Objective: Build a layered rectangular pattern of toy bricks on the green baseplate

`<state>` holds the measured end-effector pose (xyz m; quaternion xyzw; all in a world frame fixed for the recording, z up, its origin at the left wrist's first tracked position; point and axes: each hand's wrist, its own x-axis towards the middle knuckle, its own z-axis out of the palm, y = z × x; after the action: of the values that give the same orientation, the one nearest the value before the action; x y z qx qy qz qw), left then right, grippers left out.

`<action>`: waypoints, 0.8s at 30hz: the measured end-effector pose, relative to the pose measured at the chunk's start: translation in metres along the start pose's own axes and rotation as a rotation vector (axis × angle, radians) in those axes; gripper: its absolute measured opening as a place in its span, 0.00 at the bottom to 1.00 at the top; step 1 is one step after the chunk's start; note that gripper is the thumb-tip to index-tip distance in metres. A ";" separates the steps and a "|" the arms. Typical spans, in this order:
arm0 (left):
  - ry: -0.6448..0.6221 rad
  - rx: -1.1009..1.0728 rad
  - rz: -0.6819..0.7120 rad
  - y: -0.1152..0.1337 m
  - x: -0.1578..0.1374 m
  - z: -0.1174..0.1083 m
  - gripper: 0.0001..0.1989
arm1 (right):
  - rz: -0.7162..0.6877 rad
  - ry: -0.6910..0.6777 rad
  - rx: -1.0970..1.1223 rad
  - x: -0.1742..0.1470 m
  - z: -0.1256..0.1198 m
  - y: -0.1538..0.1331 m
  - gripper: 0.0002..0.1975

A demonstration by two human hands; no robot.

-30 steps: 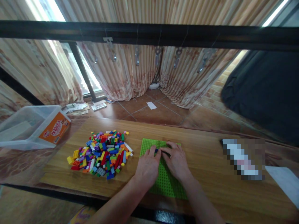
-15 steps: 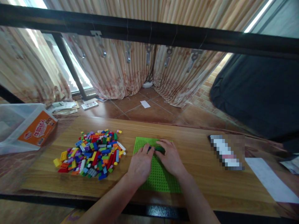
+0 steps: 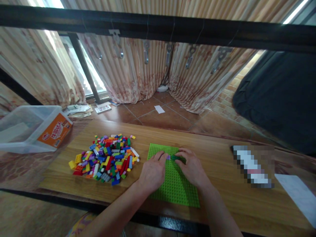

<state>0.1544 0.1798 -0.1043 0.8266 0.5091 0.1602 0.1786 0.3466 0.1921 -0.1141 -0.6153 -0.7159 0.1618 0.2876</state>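
Purple brick (image 3: 168, 157) now shows, pinched narrowly by left hand (image 3: 153, 170); right hand (image 3: 194, 168) grips green brick (image 3: 174, 157) over board (image 3: 176, 189). I'd call fitting unfinished (join unclear).

Single head-worn view, looking forward and down; hands (image 3: 153, 171) near, curtains (image 3: 138, 74) farther off.

The rectangular bright-green plastic baseplate (image 3: 176, 187) is textured with small raised studs. The heaped multicoloured block-shaped bricks (image 3: 107, 161) are moulded in smooth plastic. The long brown wood-grained tabletop (image 3: 222, 164) is finished smooth, with a soft sheen; the black bar (image 3: 170, 222) below is finished glossy. The open translucent box (image 3: 44, 123) is made of plastic; the beige patterned curtains (image 3: 133, 72) are made of pleated matt cloth.
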 end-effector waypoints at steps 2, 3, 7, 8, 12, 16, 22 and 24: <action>0.001 -0.025 -0.017 0.000 0.000 -0.001 0.23 | -0.006 0.008 0.014 0.000 -0.001 0.000 0.09; 0.003 -0.040 -0.027 0.000 0.000 -0.001 0.23 | -0.008 0.014 0.024 0.001 -0.001 -0.001 0.09; 0.022 -0.105 -0.082 0.000 0.003 -0.006 0.24 | 0.017 0.056 0.065 0.001 -0.004 -0.004 0.10; 0.033 -0.122 -0.095 -0.001 0.003 -0.007 0.24 | 0.037 0.068 0.078 0.001 -0.005 -0.005 0.11; 0.090 -0.176 -0.116 -0.003 0.005 -0.010 0.22 | 0.094 0.111 0.160 0.000 -0.006 -0.012 0.16; 0.109 -0.185 -0.107 -0.005 0.005 -0.011 0.19 | 0.171 0.159 0.366 0.000 -0.004 -0.020 0.21; 0.126 -0.196 -0.108 -0.008 0.005 -0.011 0.17 | 0.447 0.139 1.217 0.005 -0.013 -0.026 0.14; 0.131 -0.196 -0.101 -0.009 0.005 -0.011 0.16 | 0.494 0.096 1.332 0.007 -0.016 -0.025 0.13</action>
<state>0.1449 0.1899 -0.0987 0.7661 0.5427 0.2535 0.2330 0.3365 0.1918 -0.0852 -0.4594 -0.2910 0.5980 0.5888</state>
